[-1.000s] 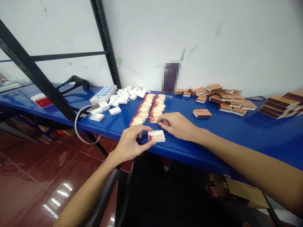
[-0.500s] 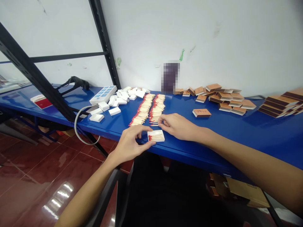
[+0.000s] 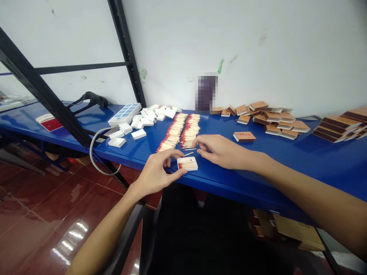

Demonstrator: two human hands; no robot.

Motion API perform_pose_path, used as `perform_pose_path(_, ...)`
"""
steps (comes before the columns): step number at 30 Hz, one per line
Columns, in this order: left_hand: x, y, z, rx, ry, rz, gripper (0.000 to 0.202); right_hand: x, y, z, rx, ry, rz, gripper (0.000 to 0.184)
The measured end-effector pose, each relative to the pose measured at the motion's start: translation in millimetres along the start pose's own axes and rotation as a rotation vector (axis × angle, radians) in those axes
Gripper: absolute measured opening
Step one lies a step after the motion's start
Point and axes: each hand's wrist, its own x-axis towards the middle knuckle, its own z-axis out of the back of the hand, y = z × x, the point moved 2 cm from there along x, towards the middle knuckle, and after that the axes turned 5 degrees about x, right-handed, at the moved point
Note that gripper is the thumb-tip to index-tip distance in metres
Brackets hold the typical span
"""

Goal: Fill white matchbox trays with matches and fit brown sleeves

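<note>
My left hand [image 3: 160,170] grips a small white matchbox tray [image 3: 195,168] between thumb and fingers at the table's front edge. Inside the tray lie several matches [image 3: 185,165], most with red heads to the left. My right hand [image 3: 219,151] is just beyond the tray's right side, thumb and index finger apart, at the near end of a row of matches [image 3: 189,131]. Two loose matches lie between that row and the tray; the nearer match [image 3: 188,154] lies slanted. Beside it, to the left, runs a second row of matches [image 3: 172,131].
White trays [image 3: 147,122] are heaped at the back left, beside a white box with blue squares [image 3: 126,114]. Orange-brown matchbox sleeves [image 3: 276,118] pile up at the back right, with a single sleeve [image 3: 244,136] nearer. A black metal post [image 3: 54,91] stands at the left.
My right thumb and index finger have moved apart, slightly back and right. A slanted loose match now shows beyond the tray. The tray has shifted slightly left, and a red head shows farther right inside.
</note>
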Motion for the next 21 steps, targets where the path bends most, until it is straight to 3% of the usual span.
perform_pose_path(8, -2, 0, 1.3, 0.021, 0.032, -0.054, 0.029, 2, -2, -11, -0.014, 0.06, 0.03, 0.018)
perform_pose_path(15, -1, -1, 0.2, 0.027, 0.016, -0.021, 0.028, -3, 6, 5, 0.041, -0.046, 0.043, 0.013)
perform_pose_path(21, -1, 1, -1.4, -0.037, 0.035, 0.024, 0.04, -4, 23, -1, 0.087, 0.072, 0.127, 0.015)
